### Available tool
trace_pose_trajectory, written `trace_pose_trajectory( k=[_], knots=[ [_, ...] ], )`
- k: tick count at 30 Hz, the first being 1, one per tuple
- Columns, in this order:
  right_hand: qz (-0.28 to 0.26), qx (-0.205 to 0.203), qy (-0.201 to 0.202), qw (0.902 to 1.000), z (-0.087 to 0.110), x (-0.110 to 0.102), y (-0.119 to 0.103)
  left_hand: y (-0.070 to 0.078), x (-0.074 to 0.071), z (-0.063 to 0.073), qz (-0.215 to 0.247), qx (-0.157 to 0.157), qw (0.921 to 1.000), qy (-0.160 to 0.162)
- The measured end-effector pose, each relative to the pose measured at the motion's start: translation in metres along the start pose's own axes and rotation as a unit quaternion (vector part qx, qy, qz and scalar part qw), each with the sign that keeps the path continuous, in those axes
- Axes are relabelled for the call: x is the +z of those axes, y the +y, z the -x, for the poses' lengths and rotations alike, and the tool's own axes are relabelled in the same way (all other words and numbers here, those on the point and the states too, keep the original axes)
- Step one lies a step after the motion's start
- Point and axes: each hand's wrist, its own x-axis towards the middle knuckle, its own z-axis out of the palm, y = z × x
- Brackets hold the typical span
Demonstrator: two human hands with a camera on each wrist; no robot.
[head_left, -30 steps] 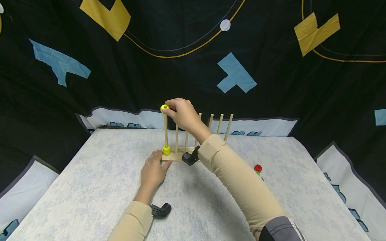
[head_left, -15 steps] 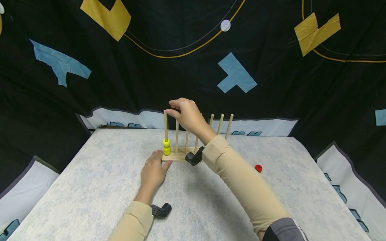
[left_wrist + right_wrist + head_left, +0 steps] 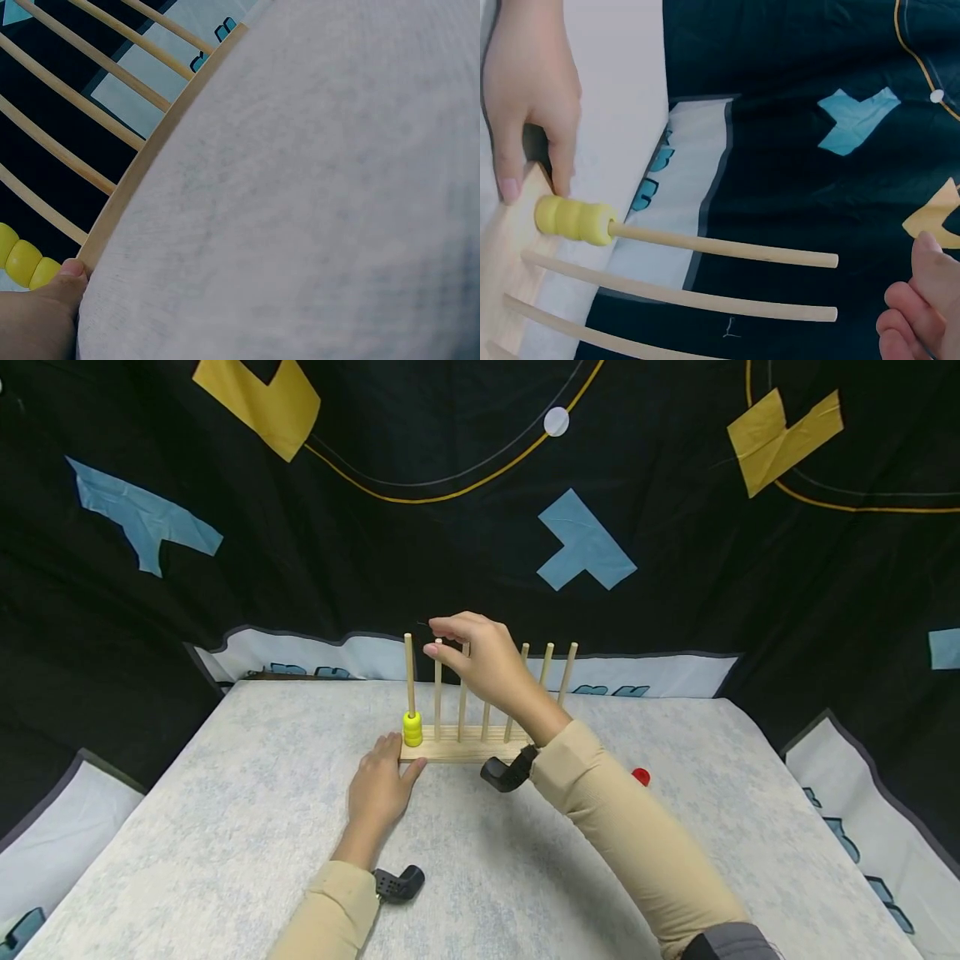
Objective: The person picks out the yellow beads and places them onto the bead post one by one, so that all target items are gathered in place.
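Note:
A wooden peg rack (image 3: 453,752) with several upright pegs stands in the middle of the table. On its leftmost peg a stack of yellow beads (image 3: 412,729) sits down at the base; the right wrist view shows those yellow beads (image 3: 571,219) touching one another. My left hand (image 3: 378,789) holds the rack's left end, thumb at the front edge and fingers at the end. Beside the peg tops, my right hand (image 3: 487,660) hovers with nothing in it, its fingers loosely bent. Part of the rack's right side is hidden behind my right wrist.
On the table (image 3: 225,827) to the right, a red bead (image 3: 641,776) lies partly hidden by my right sleeve (image 3: 637,835). A black curtain (image 3: 420,560) with tape shapes hangs behind the table. Each wrist carries a black camera mount (image 3: 400,884).
The top yellow bead has left my right hand and dropped down the leftmost peg onto the others. My right hand has drawn back to the right; my left hand stays put.

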Motion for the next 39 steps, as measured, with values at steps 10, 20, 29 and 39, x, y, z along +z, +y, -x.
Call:
trace_pose_trajectory(
  k=[10, 20, 29, 39],
  knots=[
    [-0.034, 0.001, 0.007, 0.9994, 0.040, 0.001, 0.010, 0.002, -0.001, 0.001, 0.000, -0.003, 1.0000, 0.003],
    [-0.049, 0.021, -0.048, 0.9974, 0.086, 0.010, 0.035, 0.000, -0.001, 0.000, -0.009, 0.005, 0.9999, -0.009],
    [-0.035, 0.086, -0.070, 0.9932, 0.128, 0.009, 0.078, -0.002, -0.001, -0.001, -0.008, 0.014, 0.9998, -0.005],
    [0.005, 0.180, -0.053, 0.9822, 0.163, -0.018, 0.138, -0.002, 0.000, 0.001, -0.005, 0.016, 0.9999, 0.000]
  ],
)
